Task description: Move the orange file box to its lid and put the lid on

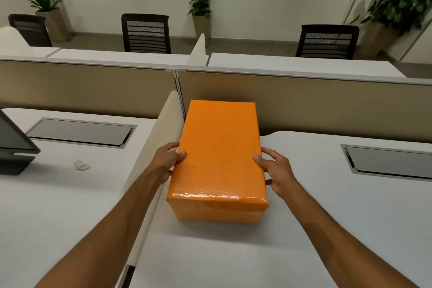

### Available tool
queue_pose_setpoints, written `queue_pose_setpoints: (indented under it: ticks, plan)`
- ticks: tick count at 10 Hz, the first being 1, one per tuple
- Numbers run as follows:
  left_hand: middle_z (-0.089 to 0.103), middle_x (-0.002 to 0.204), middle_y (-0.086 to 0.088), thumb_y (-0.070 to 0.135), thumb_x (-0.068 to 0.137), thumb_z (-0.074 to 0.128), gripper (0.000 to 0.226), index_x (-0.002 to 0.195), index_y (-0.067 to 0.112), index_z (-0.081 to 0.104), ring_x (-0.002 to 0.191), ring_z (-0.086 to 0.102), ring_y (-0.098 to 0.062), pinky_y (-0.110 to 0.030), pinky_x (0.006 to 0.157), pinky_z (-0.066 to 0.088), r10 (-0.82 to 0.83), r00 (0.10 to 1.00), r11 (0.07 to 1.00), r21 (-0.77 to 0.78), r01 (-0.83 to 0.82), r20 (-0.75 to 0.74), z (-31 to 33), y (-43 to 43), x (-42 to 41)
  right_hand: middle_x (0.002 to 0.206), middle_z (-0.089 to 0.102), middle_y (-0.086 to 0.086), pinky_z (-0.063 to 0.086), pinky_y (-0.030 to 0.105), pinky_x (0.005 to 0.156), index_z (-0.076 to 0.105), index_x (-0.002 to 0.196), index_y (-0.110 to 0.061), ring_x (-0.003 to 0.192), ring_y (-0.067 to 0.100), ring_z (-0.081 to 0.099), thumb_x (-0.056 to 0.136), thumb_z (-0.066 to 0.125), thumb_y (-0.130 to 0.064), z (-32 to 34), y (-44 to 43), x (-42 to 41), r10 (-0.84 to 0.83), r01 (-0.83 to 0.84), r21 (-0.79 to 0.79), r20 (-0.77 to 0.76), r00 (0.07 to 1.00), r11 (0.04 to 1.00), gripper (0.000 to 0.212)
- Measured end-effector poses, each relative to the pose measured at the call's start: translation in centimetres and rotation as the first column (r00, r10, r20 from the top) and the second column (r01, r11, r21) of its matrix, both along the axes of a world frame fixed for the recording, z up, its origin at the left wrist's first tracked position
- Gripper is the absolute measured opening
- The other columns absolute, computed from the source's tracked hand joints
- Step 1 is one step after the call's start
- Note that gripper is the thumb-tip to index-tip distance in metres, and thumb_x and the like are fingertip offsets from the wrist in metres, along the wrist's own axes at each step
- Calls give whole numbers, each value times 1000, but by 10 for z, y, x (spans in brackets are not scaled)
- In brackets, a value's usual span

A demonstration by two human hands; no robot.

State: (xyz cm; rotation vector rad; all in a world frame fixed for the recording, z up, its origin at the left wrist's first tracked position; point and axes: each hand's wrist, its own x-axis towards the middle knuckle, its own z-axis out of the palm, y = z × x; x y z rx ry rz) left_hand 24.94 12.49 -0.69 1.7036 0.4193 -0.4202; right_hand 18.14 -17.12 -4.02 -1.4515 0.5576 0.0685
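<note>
An orange file box stands lengthwise on the white desk, its closed orange top facing up and its far end near the beige partition. My left hand grips its left long side, thumb on the top face. My right hand grips its right long side, thumb also on top. Whether the top face is the lid or the box's bottom, I cannot tell. No separate lid shows.
A cream divider runs along the box's left side, close to my left hand. Beyond it lie a monitor base, a crumpled paper scrap and a cable hatch. Another hatch sits at right. Chairs and plants stand behind.
</note>
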Motion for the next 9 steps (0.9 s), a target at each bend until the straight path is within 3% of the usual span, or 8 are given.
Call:
queue_pose_setpoints:
  ticks: [3,5,6,7,9]
  plan:
    - [53,143,-14,19,96,62,54,147,22,44,127,51,-38,-62,103,40,-27,999,1000,12,27,24,-4,3,17,113,63,-1,55,41,65,54,127,-34,95,19,64,86,71,-32,-8,5,16,-10,10,-18,13,1000,1000,44]
    - [51,145,-14,22,97,61,57,149,21,40,128,51,-38,-57,103,40,-74,996,995,63,71,44,2,2,16,124,60,2,54,34,59,49,129,-35,93,16,63,87,68,-39,-5,4,16,51,-48,-116,23,998,992,46]
    - [51,146,-17,24,96,61,62,152,18,35,127,53,-38,-53,103,42,-108,992,987,127,99,71,7,2,11,132,57,6,57,42,73,46,137,-29,105,25,62,89,65,-42,-3,3,15,59,-58,-231,-1,998,971,53]
    - [49,148,-17,27,96,62,66,154,17,31,129,53,-38,-53,105,43,-162,978,961,245,127,130,10,-2,5,138,55,11,50,48,92,41,144,-23,119,32,57,90,63,-44,0,2,12,70,-69,-365,-11,997,929,61]
    - [39,155,-16,34,95,61,66,152,14,34,138,42,-38,-53,109,38,-381,886,785,599,159,265,19,-23,-25,141,54,12,46,39,94,45,142,-18,124,30,55,92,61,-43,21,-5,-13,110,-81,-618,9,994,782,58]
